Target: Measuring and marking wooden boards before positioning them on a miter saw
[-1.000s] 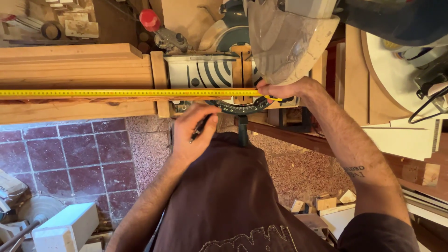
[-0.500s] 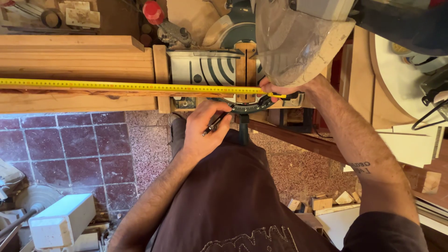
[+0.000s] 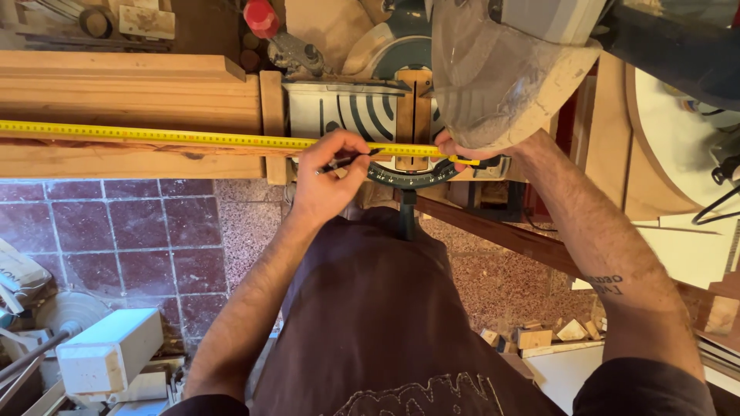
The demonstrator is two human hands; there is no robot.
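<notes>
My left hand (image 3: 327, 173) is closed around a thin dark pencil (image 3: 348, 161), fingers curled together, its tip lying at the lower edge of the yellow steel measuring tape (image 3: 193, 137). The tape runs flat from the left border of the view, along the long pale wooden moulding (image 3: 131, 100), and across the grey slotted table of the mitre saw (image 3: 351, 112). My right hand (image 3: 462, 150) pinches the tape's right end, thumb and fingers closed on it; most of that hand is hidden under the translucent, dust-coated blade guard (image 3: 501, 69) just above. The moulding lies lengthwise on the bench, butted against an upright wooden stop block (image 3: 272, 115) beside the saw table. Below the hands sits the dark curved angle scale (image 3: 408, 177) of the saw. Red-brown floor tiles (image 3: 116, 231) show under the bench, and small offcuts of wood (image 3: 539, 337) lie near my right forearm.
</notes>
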